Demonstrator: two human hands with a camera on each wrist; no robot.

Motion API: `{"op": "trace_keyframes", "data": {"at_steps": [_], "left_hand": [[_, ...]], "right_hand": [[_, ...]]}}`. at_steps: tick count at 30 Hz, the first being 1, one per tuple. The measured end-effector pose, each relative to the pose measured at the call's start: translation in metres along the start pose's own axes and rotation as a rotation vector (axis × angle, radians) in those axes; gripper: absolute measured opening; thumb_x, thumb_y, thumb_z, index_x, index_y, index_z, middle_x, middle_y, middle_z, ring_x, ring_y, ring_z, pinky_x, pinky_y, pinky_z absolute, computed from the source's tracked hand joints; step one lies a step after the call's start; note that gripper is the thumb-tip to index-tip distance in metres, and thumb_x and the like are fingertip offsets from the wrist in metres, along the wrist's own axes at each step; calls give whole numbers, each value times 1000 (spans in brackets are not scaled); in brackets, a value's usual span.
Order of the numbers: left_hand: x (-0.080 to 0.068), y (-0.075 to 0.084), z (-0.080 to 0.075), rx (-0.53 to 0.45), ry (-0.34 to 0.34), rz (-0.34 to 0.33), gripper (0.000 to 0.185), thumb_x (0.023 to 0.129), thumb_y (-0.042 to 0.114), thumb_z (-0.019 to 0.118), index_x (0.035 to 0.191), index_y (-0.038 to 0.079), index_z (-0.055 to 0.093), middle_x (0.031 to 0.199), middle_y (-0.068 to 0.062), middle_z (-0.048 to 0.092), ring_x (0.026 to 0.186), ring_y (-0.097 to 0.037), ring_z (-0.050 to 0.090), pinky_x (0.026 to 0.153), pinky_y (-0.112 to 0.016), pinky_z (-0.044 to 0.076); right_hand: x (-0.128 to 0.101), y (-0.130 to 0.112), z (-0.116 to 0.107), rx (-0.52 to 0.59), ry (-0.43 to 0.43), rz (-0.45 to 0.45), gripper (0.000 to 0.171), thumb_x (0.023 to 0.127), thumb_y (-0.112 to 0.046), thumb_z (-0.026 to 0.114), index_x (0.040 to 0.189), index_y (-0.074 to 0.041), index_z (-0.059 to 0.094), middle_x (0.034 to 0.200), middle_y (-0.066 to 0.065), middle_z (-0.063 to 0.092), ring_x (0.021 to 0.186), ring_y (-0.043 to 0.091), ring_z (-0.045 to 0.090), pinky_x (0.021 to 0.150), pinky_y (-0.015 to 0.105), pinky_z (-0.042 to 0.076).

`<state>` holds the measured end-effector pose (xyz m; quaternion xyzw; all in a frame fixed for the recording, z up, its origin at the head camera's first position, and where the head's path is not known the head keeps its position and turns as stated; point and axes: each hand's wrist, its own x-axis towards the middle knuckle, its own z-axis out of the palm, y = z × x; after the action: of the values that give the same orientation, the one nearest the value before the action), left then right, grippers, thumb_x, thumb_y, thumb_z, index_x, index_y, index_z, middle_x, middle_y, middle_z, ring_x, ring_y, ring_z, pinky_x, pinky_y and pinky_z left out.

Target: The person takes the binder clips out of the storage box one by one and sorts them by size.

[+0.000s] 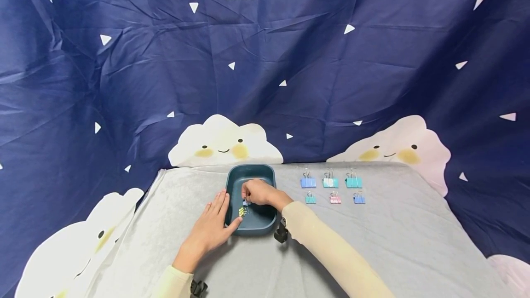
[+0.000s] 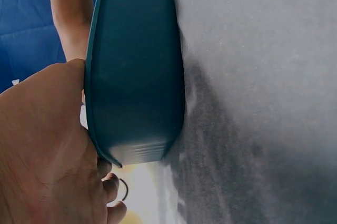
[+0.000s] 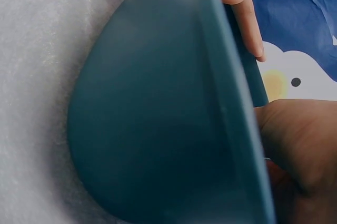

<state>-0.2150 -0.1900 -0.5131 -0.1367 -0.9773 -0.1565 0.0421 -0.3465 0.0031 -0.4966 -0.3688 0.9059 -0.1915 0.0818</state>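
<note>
A dark teal plastic bin (image 1: 255, 231) stands on the cloth-covered table. My left hand (image 1: 212, 224) rests on its left rim, fingers straight and thumb over the near-left edge; the left wrist view shows the palm against the bin's side (image 2: 134, 76). My right hand (image 1: 260, 192) reaches inside from the right with curled fingers, pinching a small blue binder clip (image 1: 246, 203). Just below that, a yellow binder clip (image 1: 241, 212) lies on the bin's floor. In the right wrist view, the bin wall (image 3: 158, 103) hides the fingertips of my right hand (image 3: 303, 139).
Right of the bin, binder clips stand in two rows. Behind are a blue one (image 1: 308, 182), a white-and-teal one (image 1: 330, 182) and a teal one (image 1: 354, 182). In front are smaller teal (image 1: 310, 199), pink (image 1: 335, 199) and blue (image 1: 359, 199) ones. A navy curtain (image 1: 256, 91) hangs behind.
</note>
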Motion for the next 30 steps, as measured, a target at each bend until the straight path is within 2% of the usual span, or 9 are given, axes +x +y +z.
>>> {"op": "trace_keyframes", "data": {"at_steps": [3, 10, 15, 19, 23, 26, 30], "left_hand": [[0, 0, 0, -3, -6, -3, 90, 106, 59, 54, 166, -3, 29, 177, -19, 22, 165, -39, 23, 132, -59, 26], [0, -2, 5, -15, 13, 3, 90, 105, 59, 55, 166, -3, 30, 177, -19, 23, 164, -39, 25, 131, -61, 28], [1, -2, 5, -9, 4, -4, 90, 105, 59, 55, 166, -2, 29, 177, -18, 22, 165, -38, 23, 131, -60, 27], [2, -2, 4, -7, -13, -13, 90, 106, 58, 55, 167, -2, 28, 178, -17, 20, 165, -37, 21, 132, -60, 26], [2, -1, 3, -3, -20, -20, 89, 106, 57, 55, 167, -2, 28, 178, -17, 19, 166, -36, 21, 132, -60, 25], [2, 0, 3, -6, -20, -23, 89, 106, 57, 55, 167, -2, 27, 178, -17, 19, 166, -36, 20, 132, -60, 25], [2, 0, 2, -7, -15, -16, 89, 106, 56, 57, 166, -3, 29, 178, -19, 21, 165, -38, 22, 132, -61, 26]], "right_hand": [[-1, 1, -1, 10, 8, 3, 13, 96, -4, 73, 90, -15, 74, 87, -3, 72, 79, 7, 62, 78, 24, 54], [-4, 2, -4, 36, 54, -1, 10, 96, -8, 71, 92, -16, 68, 83, -8, 67, 75, 5, 58, 73, 22, 51], [-5, 4, -6, 75, 88, -27, 16, 95, -6, 70, 90, -19, 62, 77, -9, 63, 70, 6, 54, 69, 21, 46], [-7, 5, -8, 93, 98, -49, 15, 96, -5, 69, 93, -19, 66, 84, -6, 69, 76, 7, 59, 72, 23, 50], [-10, 7, -10, 86, 119, -85, 15, 101, -7, 68, 111, -15, 74, 100, 0, 76, 88, 11, 66, 81, 28, 56], [-13, 7, -12, 103, 147, -98, 21, 102, -6, 67, 120, -14, 72, 103, 2, 76, 89, 12, 67, 80, 29, 56], [-17, 9, -16, 166, 167, -110, 15, 103, -1, 63, 110, -11, 71, 92, 6, 74, 75, 10, 64, 70, 25, 55]]}}
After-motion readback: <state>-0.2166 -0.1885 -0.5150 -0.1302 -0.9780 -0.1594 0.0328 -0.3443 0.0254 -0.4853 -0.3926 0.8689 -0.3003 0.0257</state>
